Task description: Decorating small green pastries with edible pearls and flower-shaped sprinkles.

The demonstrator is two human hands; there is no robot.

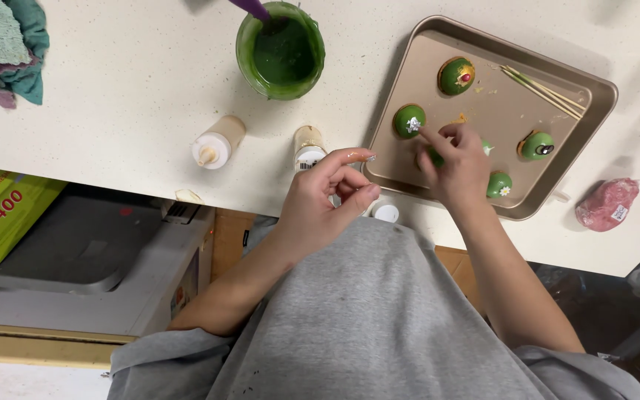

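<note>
From the head camera, the right hand (459,167) reaches into the gold baking tray (601,96), its forefinger stretched to a silver decoration atop a green glazed round cake (409,121), the other fingers curled together. The left hand (327,200) hovers at the tray's near edge, thumb and forefinger pinched on something too small to tell. The step looks like decorating; steady, light placement seems called for. Five green cakes show, one partly hidden, plus two squeeze bottles (218,142) and one bowl of green glaze (281,50).
</note>
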